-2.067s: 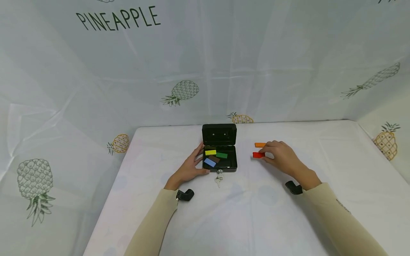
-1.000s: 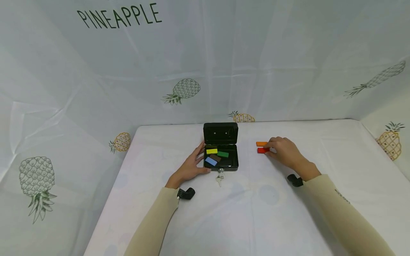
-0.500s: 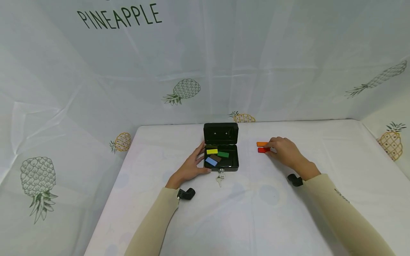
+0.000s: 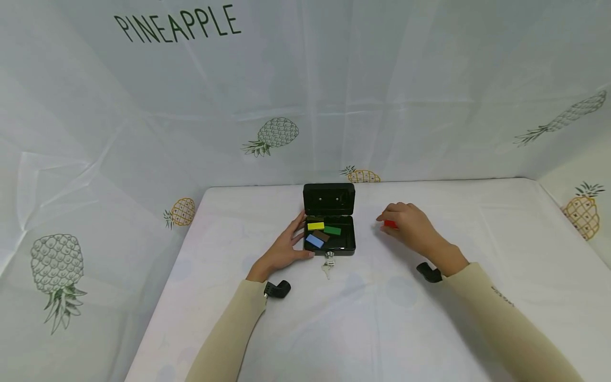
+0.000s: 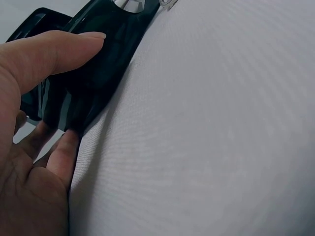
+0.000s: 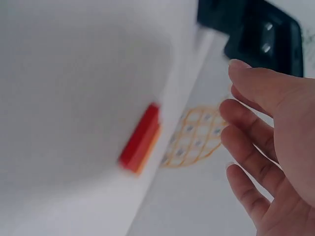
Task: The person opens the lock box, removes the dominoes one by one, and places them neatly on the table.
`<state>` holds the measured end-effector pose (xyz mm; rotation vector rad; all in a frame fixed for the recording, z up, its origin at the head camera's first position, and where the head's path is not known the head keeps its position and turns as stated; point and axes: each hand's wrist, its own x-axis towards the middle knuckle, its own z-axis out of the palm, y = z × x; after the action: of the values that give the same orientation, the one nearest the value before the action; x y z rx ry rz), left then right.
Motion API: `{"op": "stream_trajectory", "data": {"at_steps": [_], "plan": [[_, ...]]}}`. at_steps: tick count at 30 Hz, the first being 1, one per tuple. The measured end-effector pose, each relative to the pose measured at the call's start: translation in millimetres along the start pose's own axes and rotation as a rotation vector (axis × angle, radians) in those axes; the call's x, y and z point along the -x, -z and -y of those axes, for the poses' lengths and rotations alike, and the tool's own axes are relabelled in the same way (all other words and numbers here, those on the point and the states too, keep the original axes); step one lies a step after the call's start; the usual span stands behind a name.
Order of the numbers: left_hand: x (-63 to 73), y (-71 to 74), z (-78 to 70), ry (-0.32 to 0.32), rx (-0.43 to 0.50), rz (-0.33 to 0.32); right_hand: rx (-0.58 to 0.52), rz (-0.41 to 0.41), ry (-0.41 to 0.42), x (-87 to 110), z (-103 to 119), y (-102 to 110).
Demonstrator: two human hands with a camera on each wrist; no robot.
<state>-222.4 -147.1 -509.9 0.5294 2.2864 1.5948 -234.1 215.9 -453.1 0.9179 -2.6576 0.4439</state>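
A black cash box stands with its lid raised, a key hanging at its front lock. Yellow, green, brown and blue blocks lie inside. My left hand rests at its left side: the thumb touches the front, and straight fingers lie along the side. To the right of the box, my right hand hovers over a red block, partly covering it. In the right wrist view, loosely bent fingers stand apart from it; an orange block shows behind the red one.
A white cloth covers the table. Behind it hangs a white curtain printed with pineapples. A black wrist camera sits on the left wrist, another on the right.
The red block has been moved up beside the orange one. My right hand has since shifted left over both blocks and come off the red one. My left hand stays at the box.
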Motion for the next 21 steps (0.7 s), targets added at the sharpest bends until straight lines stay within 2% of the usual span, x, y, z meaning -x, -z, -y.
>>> {"op": "stream_trajectory", "data": {"at_steps": [9,13,21], "plan": [[0.7,1.0,-0.4,-0.001,0.011,0.008,-0.035,0.017,0.053,-20.6,38.2,-7.3],[0.6,1.4,-0.6,-0.007,0.010,0.009,-0.021,0.039,0.090,-29.8,52.8,-18.5],[0.4,1.3,-1.3,-0.009,0.010,0.008,-0.012,0.101,0.109,-49.9,77.8,-38.6]]}}
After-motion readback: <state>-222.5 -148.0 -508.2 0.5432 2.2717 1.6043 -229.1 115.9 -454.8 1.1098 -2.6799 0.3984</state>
